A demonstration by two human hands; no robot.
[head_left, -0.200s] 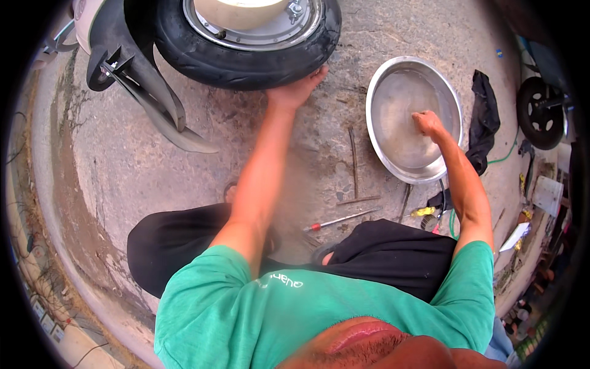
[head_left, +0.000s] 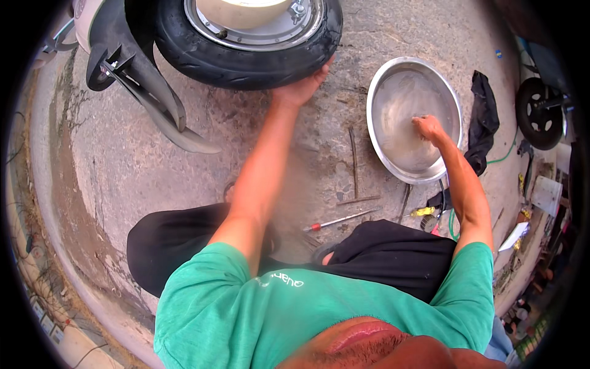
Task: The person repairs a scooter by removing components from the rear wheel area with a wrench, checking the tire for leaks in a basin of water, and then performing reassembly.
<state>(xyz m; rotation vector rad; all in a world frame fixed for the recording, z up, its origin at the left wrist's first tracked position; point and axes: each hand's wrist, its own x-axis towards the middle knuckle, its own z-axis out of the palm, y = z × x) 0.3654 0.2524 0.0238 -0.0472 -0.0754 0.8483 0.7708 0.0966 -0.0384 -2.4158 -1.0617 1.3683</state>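
Note:
At the top of the head view a black tyre (head_left: 246, 72) sits on a silver wheel rim (head_left: 307, 31). My left hand (head_left: 301, 91) holds the tyre's near edge from below, its fingers reaching up along the right side and partly hidden behind the rubber. To the right, a round metal basin (head_left: 373, 132) stands on the ground with cloudy water (head_left: 409, 98) in it. Over the water is my right hand (head_left: 428, 128), its fingers curled together; whether something small is between them cannot be seen.
A dark plastic fender (head_left: 153, 107) hangs left of the tyre. Black cloth (head_left: 482, 123) lies beside the basin. Near my knees are a red-marked metal rod (head_left: 338, 220), thin sticks (head_left: 353, 163) and a yellow-handled tool (head_left: 423, 211). Another wheel (head_left: 541, 114) stands far right.
My left hand has shifted slightly up and right along the tyre. My right hand has dipped a little lower over the basin, and the water looks more stirred.

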